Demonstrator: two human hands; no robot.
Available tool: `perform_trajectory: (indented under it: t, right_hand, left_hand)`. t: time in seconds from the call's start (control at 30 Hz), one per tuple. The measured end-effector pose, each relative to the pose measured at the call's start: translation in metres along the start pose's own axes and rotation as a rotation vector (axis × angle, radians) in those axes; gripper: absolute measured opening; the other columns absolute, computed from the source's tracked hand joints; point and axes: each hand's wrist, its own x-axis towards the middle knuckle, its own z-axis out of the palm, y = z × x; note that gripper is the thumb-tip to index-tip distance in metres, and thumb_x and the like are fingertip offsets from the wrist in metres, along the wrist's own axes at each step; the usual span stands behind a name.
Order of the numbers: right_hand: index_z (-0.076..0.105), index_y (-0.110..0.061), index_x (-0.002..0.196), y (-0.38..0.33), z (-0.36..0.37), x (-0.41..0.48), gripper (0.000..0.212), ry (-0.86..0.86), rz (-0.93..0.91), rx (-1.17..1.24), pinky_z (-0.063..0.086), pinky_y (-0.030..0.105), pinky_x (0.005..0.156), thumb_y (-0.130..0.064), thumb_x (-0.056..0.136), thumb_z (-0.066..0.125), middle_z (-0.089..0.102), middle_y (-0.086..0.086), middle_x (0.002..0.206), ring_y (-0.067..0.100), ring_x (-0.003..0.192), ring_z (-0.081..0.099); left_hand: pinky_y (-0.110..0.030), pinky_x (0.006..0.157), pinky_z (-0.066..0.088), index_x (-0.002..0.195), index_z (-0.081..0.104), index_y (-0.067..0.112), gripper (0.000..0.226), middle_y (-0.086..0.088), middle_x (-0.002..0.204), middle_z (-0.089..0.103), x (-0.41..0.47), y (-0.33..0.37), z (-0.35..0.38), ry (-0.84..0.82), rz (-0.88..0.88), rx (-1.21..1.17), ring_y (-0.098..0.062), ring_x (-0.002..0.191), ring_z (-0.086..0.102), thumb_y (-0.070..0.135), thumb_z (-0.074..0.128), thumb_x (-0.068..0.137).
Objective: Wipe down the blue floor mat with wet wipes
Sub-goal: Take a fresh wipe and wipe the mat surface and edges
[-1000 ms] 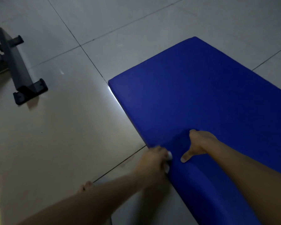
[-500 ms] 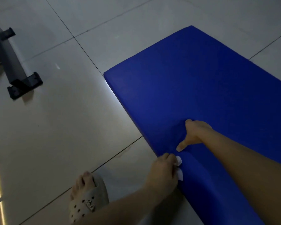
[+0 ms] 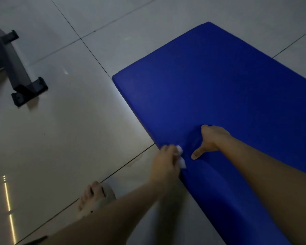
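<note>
The blue floor mat lies on the tiled floor, running from the centre to the lower right. My left hand grips a small white wet wipe and holds it against the mat's left side edge. My right hand presses down on the mat's top just right of that spot, thumb pointing toward the wipe, its fingers sunk into the padding and partly hidden. The mat dents under that hand.
A dark metal bench base with end feet stands on the floor at the upper left. My sandalled foot rests on the tiles at the lower left, close to the mat's edge. Pale floor tiles surround the mat.
My left hand slid the wipe toward me along the mat's edge, then back up toward the right thumb. My right hand stayed pressed on the mat. The foot came into view.
</note>
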Motion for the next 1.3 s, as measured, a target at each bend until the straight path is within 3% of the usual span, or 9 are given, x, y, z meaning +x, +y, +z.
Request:
perform_trajectory:
  t: [0.2,0.3,0.43,0.53,0.67,0.9,1.03,1.17,1.3]
  right_hand:
    - [0.030,-0.013,0.147,0.000,0.004,-0.001,0.134,0.010,0.001,0.050,0.056,0.043,0.088,-0.075,0.044,0.087,0.050,0.007,0.136,0.027,0.111,0.056]
    - [0.029,-0.013,0.147,0.001,0.005,-0.003,0.133,0.011,0.008,0.068,0.056,0.043,0.088,-0.073,0.045,0.089,0.049,0.007,0.133,0.028,0.110,0.056]
    - [0.033,-0.013,0.144,0.002,0.005,-0.002,0.130,0.010,-0.002,0.077,0.056,0.043,0.086,-0.072,0.044,0.089,0.050,0.005,0.125,0.027,0.105,0.056]
    - [0.036,-0.014,0.141,0.002,0.004,0.000,0.127,0.005,0.000,0.068,0.057,0.042,0.085,-0.073,0.043,0.089,0.051,0.003,0.122,0.025,0.103,0.056]
    - [0.041,-0.014,0.136,0.001,0.001,0.001,0.121,-0.006,0.007,0.036,0.057,0.041,0.086,-0.073,0.042,0.089,0.054,0.002,0.118,0.024,0.101,0.057]
    - [0.031,-0.013,0.145,0.001,0.006,0.000,0.130,0.024,0.017,0.076,0.055,0.043,0.089,-0.073,0.045,0.089,0.048,0.008,0.135,0.029,0.114,0.055]
    - [0.021,-0.014,0.150,0.007,0.024,-0.009,0.129,0.103,0.002,0.155,0.053,0.042,0.085,-0.071,0.055,0.086,0.035,0.011,0.146,0.031,0.121,0.051]
    - [0.025,-0.015,0.144,0.012,0.043,-0.019,0.111,0.206,-0.003,0.174,0.054,0.040,0.070,-0.075,0.066,0.077,0.027,0.010,0.144,0.026,0.099,0.057]
    - [0.037,-0.016,0.128,0.013,0.067,-0.031,0.077,0.311,-0.028,0.239,0.054,0.038,0.065,-0.068,0.080,0.069,0.033,0.008,0.128,0.023,0.081,0.057]
  left_hand:
    - [-0.034,0.086,0.048,0.118,0.053,0.031,0.016,0.004,0.111,0.052,-0.011,-0.004,-0.014,-0.339,0.356,0.222,-0.012,0.097,0.051,0.033,0.051,0.102]
    - [-0.037,0.087,0.048,0.116,0.058,0.022,0.018,-0.003,0.114,0.054,0.026,-0.025,-0.040,-0.191,0.341,0.327,-0.021,0.100,0.056,0.028,0.055,0.100]
    - [-0.041,0.090,0.057,0.100,0.061,0.020,0.021,0.000,0.107,0.062,0.080,-0.047,-0.065,0.215,0.020,0.341,-0.014,0.092,0.062,0.039,0.052,0.103]
    - [-0.043,0.090,0.060,0.102,0.061,0.025,0.029,0.003,0.105,0.065,0.069,-0.041,-0.052,0.247,0.031,0.394,-0.014,0.093,0.066,0.051,0.054,0.095]
    - [-0.042,0.090,0.057,0.099,0.059,0.034,0.038,0.007,0.100,0.064,0.019,-0.019,-0.020,0.077,0.168,0.331,-0.009,0.091,0.065,0.065,0.038,0.092]
    - [-0.029,0.090,0.046,0.116,0.055,0.027,0.017,0.005,0.112,0.055,-0.032,0.001,0.010,-0.318,0.328,0.186,-0.010,0.101,0.053,0.038,0.049,0.104]
    - [-0.032,0.093,0.047,0.113,0.056,0.028,0.019,0.004,0.115,0.056,0.033,-0.015,-0.027,-0.157,0.101,0.315,-0.014,0.103,0.057,0.042,0.045,0.105]
    - [-0.037,0.096,0.054,0.121,0.058,0.020,0.022,-0.001,0.117,0.061,0.064,-0.020,-0.039,0.096,-0.158,0.253,-0.019,0.103,0.062,0.032,0.054,0.103]
    - [-0.031,0.095,0.053,0.120,0.059,0.019,0.021,0.001,0.113,0.061,0.032,0.001,-0.012,0.147,-0.303,0.046,-0.016,0.104,0.062,0.030,0.055,0.102]
